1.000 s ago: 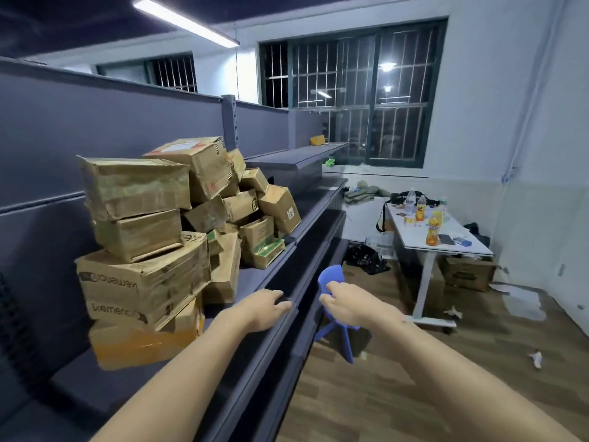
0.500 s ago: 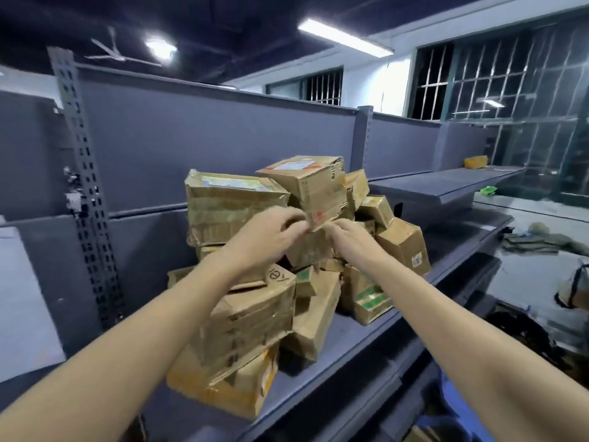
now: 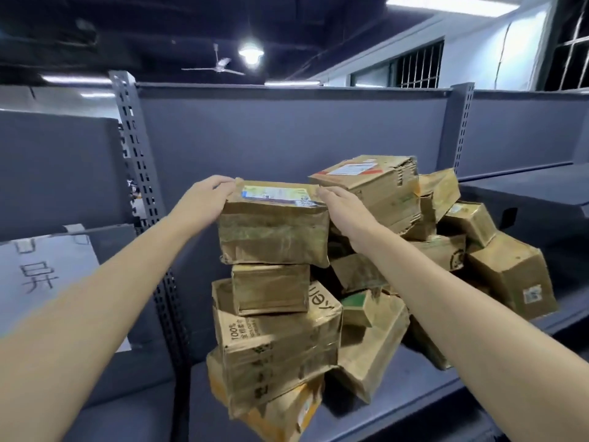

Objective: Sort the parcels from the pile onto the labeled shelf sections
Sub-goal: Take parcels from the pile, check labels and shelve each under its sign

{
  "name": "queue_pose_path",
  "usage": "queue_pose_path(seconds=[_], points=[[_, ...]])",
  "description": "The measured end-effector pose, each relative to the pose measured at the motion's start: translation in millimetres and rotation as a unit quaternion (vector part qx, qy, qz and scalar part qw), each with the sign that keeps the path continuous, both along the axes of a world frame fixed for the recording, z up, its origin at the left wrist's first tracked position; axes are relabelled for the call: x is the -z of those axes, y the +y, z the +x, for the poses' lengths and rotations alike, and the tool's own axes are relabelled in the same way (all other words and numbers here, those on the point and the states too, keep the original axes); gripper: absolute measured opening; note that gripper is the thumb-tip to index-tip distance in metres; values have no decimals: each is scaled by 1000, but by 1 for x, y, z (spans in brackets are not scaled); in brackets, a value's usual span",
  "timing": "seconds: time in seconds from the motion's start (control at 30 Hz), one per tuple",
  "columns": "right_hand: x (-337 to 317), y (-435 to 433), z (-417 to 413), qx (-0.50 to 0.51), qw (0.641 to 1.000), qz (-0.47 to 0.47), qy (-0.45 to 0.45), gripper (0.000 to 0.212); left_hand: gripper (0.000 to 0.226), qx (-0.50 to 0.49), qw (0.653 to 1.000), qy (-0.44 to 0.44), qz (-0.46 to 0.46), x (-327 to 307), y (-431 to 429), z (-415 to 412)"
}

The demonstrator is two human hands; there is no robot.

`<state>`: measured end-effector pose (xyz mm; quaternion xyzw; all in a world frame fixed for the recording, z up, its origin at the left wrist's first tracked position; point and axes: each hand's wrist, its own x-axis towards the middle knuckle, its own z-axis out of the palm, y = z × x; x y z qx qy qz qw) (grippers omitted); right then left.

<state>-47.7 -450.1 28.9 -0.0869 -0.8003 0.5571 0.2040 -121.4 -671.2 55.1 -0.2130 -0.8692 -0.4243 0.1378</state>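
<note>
Grasping a worn brown cardboard parcel [image 3: 274, 234] from both ends, at the very top of the pile of battered cardboard boxes [image 3: 376, 317] on the dark grey metal shelf [image 3: 414, 397]. Left hand [image 3: 205, 199] clamped on the upper left corner, fingers curled over the far top edge. Right hand [image 3: 345, 212] set against the right end, fingertips hooked over the upper right corner. Between the two hands, along the parcel's top face, a white-and-blue printed shipping label [image 3: 275, 193]. Directly beneath the held parcel, a smaller tan carton [image 3: 271, 288]; touching it or just clear of it, impossible to tell which. Below that, a larger taped box printed "100%" [image 3: 277, 342], and at the bottom a crushed yellow-orange box [image 3: 280, 413] tilted toward the shelf's front lip.

Just beside the right hand, slightly behind and higher, a creased brown box with a red-and-white label [image 3: 369, 183]. Further right, several small cartons leaning on one another, ending in a tilted brown box with a small square sticker [image 3: 513, 275].

Behind the pile, a plain grey back panel [image 3: 287, 129]. To its left, a perforated grey steel upright [image 3: 140, 173]. Left of that upright, in the neighbouring section, a white paper sign with handwritten black characters [image 3: 41, 275]. Overhead, a dark ceiling with a white ceiling fan [image 3: 216, 67] and a round glowing lamp [image 3: 251, 52].
</note>
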Motion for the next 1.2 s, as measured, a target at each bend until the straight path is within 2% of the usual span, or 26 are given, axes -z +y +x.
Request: queue_pose_path(seconds=[0.13,0.33,0.4,0.53,0.67,0.87,1.2], points=[[8,-3,-15,-21,998,-51,-30,55,29,11,997,-63,34,14,4,-3],[9,-6,-28,4,998,-67,-14,43,23,7,990,-89,106,11,7,-5],[8,-8,-26,8,998,-63,-5,36,21,2,991,-81,109,8,5,-4],[2,-14,-16,5,998,-54,35,42,21,-1,991,-59,121,0,-3,8],[-4,-24,4,8,996,-45,74,26,15,10,992,-16,126,-4,-11,26],[4,-43,37,-10,992,-71,107,29,17,-28,988,52,144,3,-21,59],[24,-50,77,-42,984,-87,147,30,19,-11,979,40,198,33,-37,111]])
